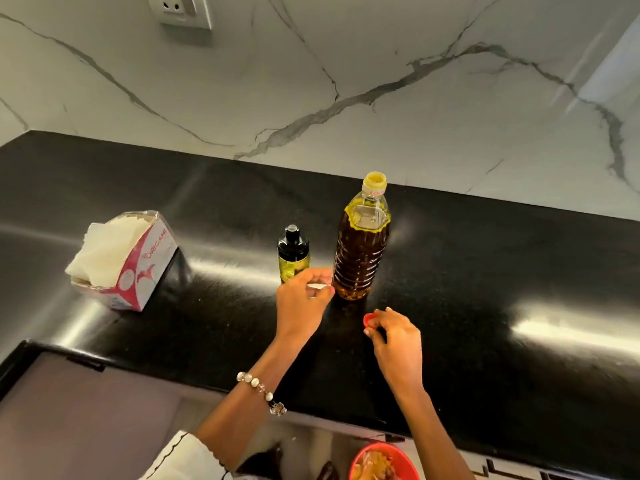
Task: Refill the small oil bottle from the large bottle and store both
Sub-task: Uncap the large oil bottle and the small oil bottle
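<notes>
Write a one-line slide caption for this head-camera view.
Large oil bottle stands uncapped beside the small bottle; right hand holds the red cap.

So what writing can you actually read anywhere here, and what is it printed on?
"ORIGAMI" in red, running up the side of the tissue box on the black counter.
Red lettering on the neck band of the large oil bottle: only something like "for" shows, too blurred to read properly.
Small oil bottle: its label is hidden behind the left hand, nothing legible.
Wall socket: no readable marking.
</notes>
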`<state>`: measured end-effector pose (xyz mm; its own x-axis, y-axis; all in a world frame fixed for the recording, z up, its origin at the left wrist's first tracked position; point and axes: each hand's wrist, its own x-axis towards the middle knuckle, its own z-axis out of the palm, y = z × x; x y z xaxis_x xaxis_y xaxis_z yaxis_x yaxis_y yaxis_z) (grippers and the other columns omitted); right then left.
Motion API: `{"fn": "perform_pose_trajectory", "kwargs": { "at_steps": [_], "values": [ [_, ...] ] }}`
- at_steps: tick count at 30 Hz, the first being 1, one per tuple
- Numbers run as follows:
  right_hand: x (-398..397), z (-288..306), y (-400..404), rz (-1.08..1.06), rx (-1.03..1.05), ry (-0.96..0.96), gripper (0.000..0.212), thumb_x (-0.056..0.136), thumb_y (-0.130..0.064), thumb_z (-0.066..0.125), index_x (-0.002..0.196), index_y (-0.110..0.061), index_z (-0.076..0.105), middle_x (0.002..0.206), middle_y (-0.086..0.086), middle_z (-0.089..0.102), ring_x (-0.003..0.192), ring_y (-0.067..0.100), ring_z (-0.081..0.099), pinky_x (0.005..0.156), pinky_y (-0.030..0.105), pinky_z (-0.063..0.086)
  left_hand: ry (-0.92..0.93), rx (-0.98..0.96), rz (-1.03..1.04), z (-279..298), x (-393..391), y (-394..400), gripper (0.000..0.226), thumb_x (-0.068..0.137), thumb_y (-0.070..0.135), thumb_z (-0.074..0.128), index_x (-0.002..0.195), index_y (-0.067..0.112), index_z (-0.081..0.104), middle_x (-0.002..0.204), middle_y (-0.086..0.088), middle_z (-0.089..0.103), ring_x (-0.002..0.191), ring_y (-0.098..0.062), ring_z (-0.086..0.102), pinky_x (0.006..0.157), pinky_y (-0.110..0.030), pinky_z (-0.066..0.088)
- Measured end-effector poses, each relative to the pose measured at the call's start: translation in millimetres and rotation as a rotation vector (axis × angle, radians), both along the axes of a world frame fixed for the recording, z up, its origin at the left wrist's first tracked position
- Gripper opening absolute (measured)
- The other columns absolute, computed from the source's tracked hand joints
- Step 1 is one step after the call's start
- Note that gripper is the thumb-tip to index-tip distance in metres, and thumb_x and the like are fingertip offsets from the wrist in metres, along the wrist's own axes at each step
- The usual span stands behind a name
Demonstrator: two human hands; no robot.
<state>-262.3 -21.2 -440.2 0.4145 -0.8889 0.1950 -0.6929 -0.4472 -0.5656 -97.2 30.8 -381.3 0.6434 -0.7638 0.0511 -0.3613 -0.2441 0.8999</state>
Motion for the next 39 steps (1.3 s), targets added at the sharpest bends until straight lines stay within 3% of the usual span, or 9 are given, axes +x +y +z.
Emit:
{"fn": "perform_pose_trajectory", "kwargs": {
  "at_steps": [5, 10, 14, 17, 19, 22, 26, 31, 39],
  "values": [
    [4, -3, 7, -0.034, -0.012, 0.09, 0.02, 0.076, -0.009, 0.076, 0.095, -0.013, 0.074, 0.111, 0.008, 0.07, 0.116, 0.028, 0.059, 0.099, 0.047, 0.044, 0.074, 0.035, 0.054, -14, 18, 19, 0.017, 0.082, 0.011, 0.073, 0.096, 0.021, 0.073, 0.083, 0.005, 0.073, 0.073, -0.008, 0.069, 0.075, -0.035, 0.059],
    [33, 45, 20, 0.012, 0.038, -0.19, 0.012, 0.083, -0.015, 0.071, 0.095, -0.015, 0.072, 0.094, -0.004, 0.069, 0.09, 0.006, 0.062, 0.08, 0.022, 0.05, 0.114, 0.018, 0.169, -15, 53, 25, 0.015, 0.081, 0.011, 0.074, 0.087, 0.024, 0.071, 0.079, 0.005, 0.072, 0.072, -0.009, 0.069, 0.073, -0.041, 0.06],
    [93, 78, 29, 0.101, 0.101, -0.354, 0.019, 0.085, -0.015, 0.069, 0.104, -0.015, 0.069, 0.095, -0.005, 0.067, 0.083, 0.0, 0.061, 0.069, 0.007, 0.047, 0.067, -0.017, 0.2, -9, 86, 18, 0.024, 0.076, 0.018, 0.079, 0.098, 0.018, 0.067, 0.091, 0.006, 0.069, 0.082, -0.01, 0.064, 0.077, -0.03, 0.055],
    [140, 78, 28, 0.013, 0.11, -0.351, 0.043, 0.085, -0.017, 0.069, 0.126, -0.009, 0.056, 0.111, -0.002, 0.058, 0.078, 0.004, 0.061, 0.074, 0.016, 0.051, 0.029, 0.042, 0.033, -12, 106, 8, 0.05, 0.071, 0.023, 0.083, 0.115, 0.016, 0.061, 0.108, 0.007, 0.061, 0.098, -0.01, 0.057, 0.086, -0.026, 0.047],
    [156, 72, 22, -0.065, 0.118, -0.314, 0.059, 0.085, -0.022, 0.069, 0.136, -0.005, 0.046, 0.127, 0.005, 0.052, 0.095, 0.012, 0.06, 0.089, 0.025, 0.049, 0.001, 0.09, -0.068, -16, 109, 3, 0.06, 0.07, 0.024, 0.083, 0.123, 0.014, 0.057, 0.116, 0.005, 0.057, 0.107, -0.011, 0.053, 0.09, -0.023, 0.044],
    [179, 66, 11, -0.138, 0.144, -0.266, 0.072, 0.083, -0.033, 0.071, 0.141, -0.007, 0.038, 0.137, 0.006, 0.045, 0.125, 0.018, 0.046, 0.095, 0.011, 0.028, -0.029, 0.103, -0.198, -27, 124, -6, 0.067, 0.071, 0.019, 0.083, 0.13, 0.012, 0.053, 0.129, -0.001, 0.056, 0.118, -0.016, 0.051, 0.081, -0.002, 0.035],
    [196, 62, 2, -0.195, 0.131, -0.229, 0.064, 0.076, -0.039, 0.076, 0.13, -0.018, 0.05, 0.125, -0.002, 0.054, 0.115, 0.011, 0.052, 0.087, 0.015, 0.034, -0.027, 0.045, -0.344, -37, 145, -20, 0.072, 0.065, 0.022, 0.086, 0.13, 0.016, 0.054, 0.127, 0.001, 0.06, 0.116, -0.012, 0.055, 0.093, -0.02, 0.044],
    [209, 61, 0, -0.182, 0.113, -0.166, 0.061, 0.066, -0.046, 0.08, 0.116, -0.023, 0.055, 0.111, -0.006, 0.057, 0.105, 0.012, 0.053, 0.087, 0.027, 0.045, 0.052, -0.055, -0.396, -40, 156, -24, 0.063, 0.056, 0.024, 0.077, 0.117, 0.023, 0.06, 0.109, 0.007, 0.068, 0.099, -0.008, 0.064, 0.085, -0.035, 0.055],
    [215, 65, -7, -0.137, 0.062, -0.142, 0.052, 0.064, -0.038, 0.082, 0.107, -0.017, 0.06, 0.101, -0.005, 0.055, 0.098, 0.01, 0.048, 0.078, 0.019, 0.038, 0.053, -0.135, -0.417, -43, 165, -24, 0.058, 0.058, 0.023, 0.084, 0.113, 0.025, 0.066, 0.098, 0.011, 0.071, 0.091, -0.003, 0.066, 0.08, -0.024, 0.055]
  ]
}}
